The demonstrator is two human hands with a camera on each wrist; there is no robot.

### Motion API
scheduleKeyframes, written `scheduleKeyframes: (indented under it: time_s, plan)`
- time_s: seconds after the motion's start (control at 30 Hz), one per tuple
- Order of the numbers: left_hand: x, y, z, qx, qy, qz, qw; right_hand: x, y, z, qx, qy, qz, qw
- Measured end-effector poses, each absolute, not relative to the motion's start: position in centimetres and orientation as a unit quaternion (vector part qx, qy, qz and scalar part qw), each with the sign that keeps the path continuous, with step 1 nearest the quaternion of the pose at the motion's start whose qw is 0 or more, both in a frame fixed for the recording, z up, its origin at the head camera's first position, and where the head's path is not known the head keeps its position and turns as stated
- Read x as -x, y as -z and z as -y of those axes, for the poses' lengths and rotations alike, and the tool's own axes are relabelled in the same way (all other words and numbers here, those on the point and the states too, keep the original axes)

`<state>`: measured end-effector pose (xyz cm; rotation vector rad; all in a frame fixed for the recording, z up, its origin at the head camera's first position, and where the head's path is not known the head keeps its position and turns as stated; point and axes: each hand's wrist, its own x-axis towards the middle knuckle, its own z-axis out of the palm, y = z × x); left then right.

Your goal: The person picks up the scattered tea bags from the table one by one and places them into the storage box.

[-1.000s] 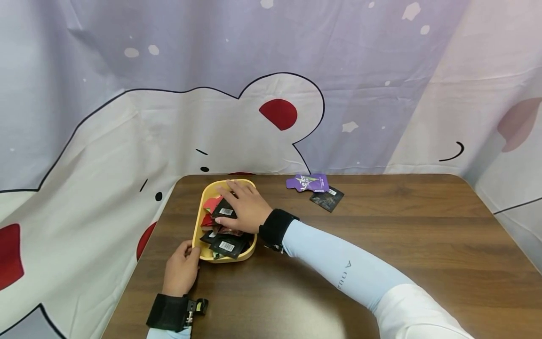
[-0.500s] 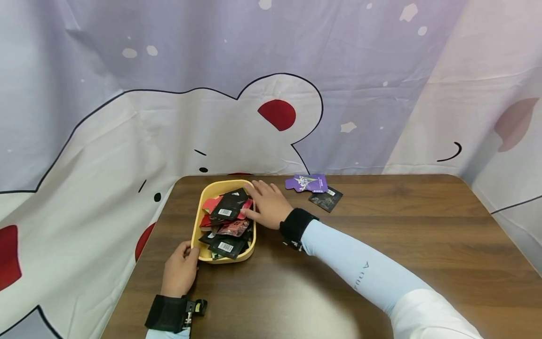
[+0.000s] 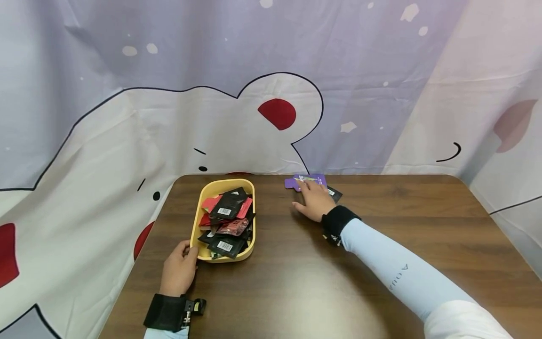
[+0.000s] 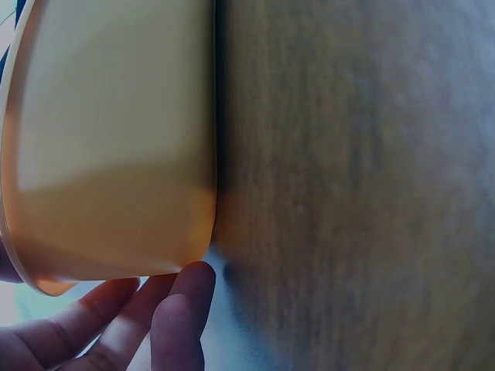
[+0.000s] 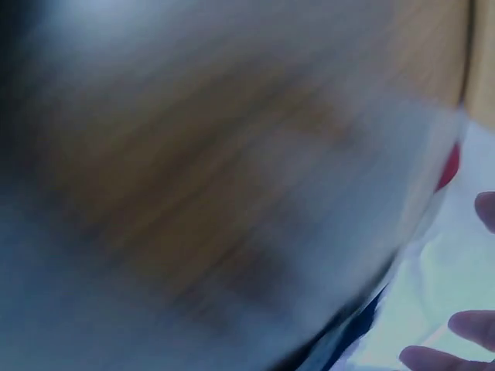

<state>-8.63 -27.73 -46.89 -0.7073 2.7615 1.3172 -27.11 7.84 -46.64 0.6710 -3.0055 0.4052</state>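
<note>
My left hand (image 3: 178, 273) grips the near left corner of a yellow plastic bin (image 3: 193, 238). In the left wrist view its fingers (image 4: 176, 332) press against the outside of the bin wall (image 4: 116, 139). Inside lie several flat packets, among them a black one with a barcode label (image 3: 230, 205) and a reddish one (image 3: 234, 228). My right hand (image 3: 315, 202) is at the back of the table, fingers spread over a purple packet (image 3: 290, 183) and a dark packet (image 3: 335, 193), partly hiding both. Its fingertips (image 5: 472, 326) stand apart in the blurred right wrist view.
The brown wooden table (image 3: 271, 292) carries the bin on its left side. A patterned curtain (image 3: 360, 84) hangs right behind the table's back edge. Bare wood shows between the bin and my right hand.
My right hand has moved away from over the bin, rightward to the purple and dark packets. It carries nothing visible. My left hand keeps its hold on the bin.
</note>
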Motion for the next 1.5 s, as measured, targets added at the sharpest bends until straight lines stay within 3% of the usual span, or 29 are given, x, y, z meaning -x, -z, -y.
scheduleKeyframes:
  time_s: [0.3,0.47,1.1,1.5]
  plan:
    - [8.7,46.9,27.6,0.226,-0.417,-0.881,0.0,28.1,47.6,-13.4,-0.13,-0.09,0.987,-0.037]
    - [8.6,46.9,27.6,0.231,-0.417,-0.879,-0.003,28.2,47.5,-14.0,-0.135,-0.086,0.985,-0.059]
    - [8.6,47.0,27.7,0.233,-0.419,-0.878,0.002,26.3,46.8,-15.0,-0.185,-0.049,0.981,-0.045]
    - [8.7,46.9,27.6,0.231,-0.419,-0.878,0.002,26.1,46.8,-14.8,-0.218,-0.054,0.975,-0.001]
